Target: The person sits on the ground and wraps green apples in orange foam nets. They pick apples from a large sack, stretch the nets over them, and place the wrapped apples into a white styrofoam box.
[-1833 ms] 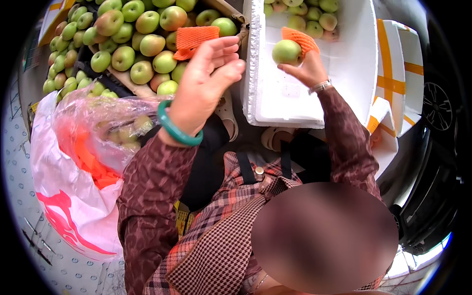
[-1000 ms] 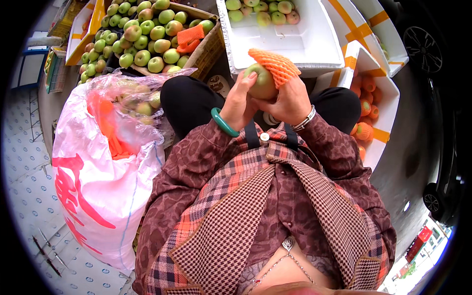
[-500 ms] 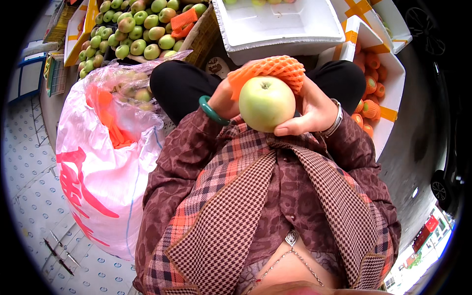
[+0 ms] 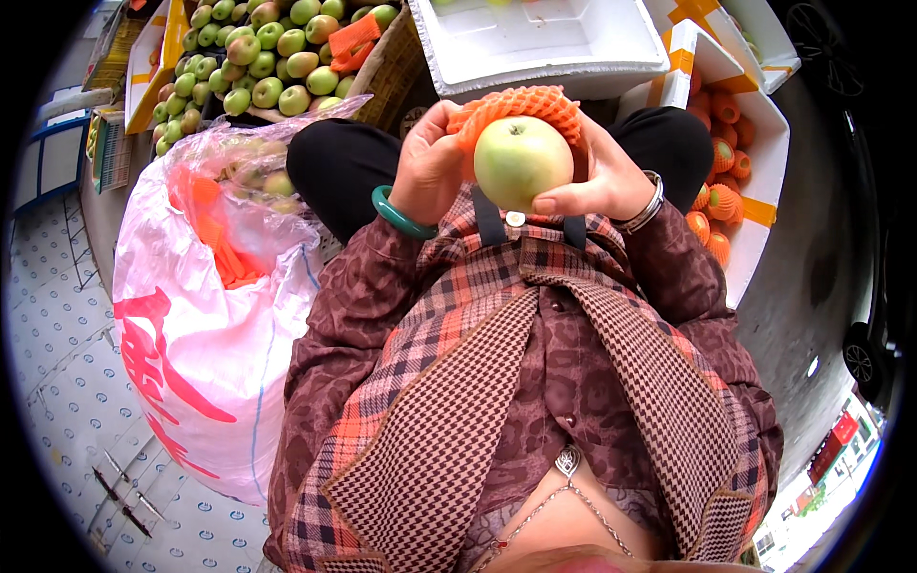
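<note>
A pale green apple (image 4: 522,167) is held up in front of my lap. My right hand (image 4: 609,183) grips it from the side, its thumb pressed on the apple's lower right. Around the apple's far side lies an orange foam net sleeve (image 4: 521,101), with the near face of the fruit bare. My left hand (image 4: 426,164) pinches the left end of the sleeve between thumb and fingers. Some of the fingers of both hands are hidden behind the sleeve and apple.
At the far left stands a crate of green-red apples (image 4: 267,62). A white sack (image 4: 205,353) with orange foam nets (image 4: 224,253) is to my left. Ahead is a white foam box (image 4: 544,48); at right, another box (image 4: 755,229) holds net-wrapped fruit (image 4: 723,202).
Both hands have moved slightly away from my body with the apple and sleeve. My left hand has shifted left and now shows more plainly, pinching the sleeve's end.
</note>
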Available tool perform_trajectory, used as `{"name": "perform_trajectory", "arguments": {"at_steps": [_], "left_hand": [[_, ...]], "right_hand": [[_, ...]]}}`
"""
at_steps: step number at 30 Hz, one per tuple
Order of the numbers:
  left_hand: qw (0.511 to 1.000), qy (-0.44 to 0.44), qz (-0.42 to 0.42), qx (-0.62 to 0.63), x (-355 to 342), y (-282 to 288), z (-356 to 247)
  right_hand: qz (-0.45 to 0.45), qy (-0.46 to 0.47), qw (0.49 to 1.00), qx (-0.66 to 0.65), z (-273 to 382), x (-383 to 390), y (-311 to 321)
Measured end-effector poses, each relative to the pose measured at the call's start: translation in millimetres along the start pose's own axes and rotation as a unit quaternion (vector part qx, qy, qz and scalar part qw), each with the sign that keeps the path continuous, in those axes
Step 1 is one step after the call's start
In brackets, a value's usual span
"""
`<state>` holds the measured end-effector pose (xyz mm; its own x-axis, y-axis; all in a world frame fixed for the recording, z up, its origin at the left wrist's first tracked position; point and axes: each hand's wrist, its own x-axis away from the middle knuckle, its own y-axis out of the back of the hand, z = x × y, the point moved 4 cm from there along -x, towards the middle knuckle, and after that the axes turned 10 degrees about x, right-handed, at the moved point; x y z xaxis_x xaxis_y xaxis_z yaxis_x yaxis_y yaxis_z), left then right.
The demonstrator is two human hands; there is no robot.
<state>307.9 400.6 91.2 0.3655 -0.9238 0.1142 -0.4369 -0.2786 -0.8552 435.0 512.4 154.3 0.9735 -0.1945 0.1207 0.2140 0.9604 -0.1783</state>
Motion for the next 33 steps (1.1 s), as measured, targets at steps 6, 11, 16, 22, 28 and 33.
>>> {"name": "perform_trajectory", "arguments": {"at_steps": [6, 11, 16, 22, 28, 33], "left_hand": [[0.918, -0.161, -0.121, -0.342, 6.6, -16.0, -13.3], [0.871, -0.196, 0.085, -0.441, 24.9, -63.9, 9.1], [0.836, -0.325, -0.050, -0.440, 6.0, -40.2, -18.3], [0.944, -0.236, -0.055, -0.226, -17.5, -45.3, 2.1], [0.982, -0.033, -0.181, 0.028, -32.7, -8.3, 14.2], [0.974, 0.021, -0.200, 0.109, -33.4, 5.5, 17.6]], "right_hand": [[-0.150, 0.134, 0.940, 0.275, -17.3, -10.6, 11.2], [-0.198, 0.117, 0.972, 0.056, -29.0, -13.6, 19.1], [-0.138, 0.127, 0.981, 0.051, -17.9, -10.4, 15.2], [-0.156, 0.114, 0.975, 0.114, -30.1, -18.0, 0.4], [-0.181, 0.079, 0.953, 0.232, -45.3, -20.2, 21.9], [-0.238, 0.176, 0.886, 0.356, -16.9, -15.1, 31.8]]}}
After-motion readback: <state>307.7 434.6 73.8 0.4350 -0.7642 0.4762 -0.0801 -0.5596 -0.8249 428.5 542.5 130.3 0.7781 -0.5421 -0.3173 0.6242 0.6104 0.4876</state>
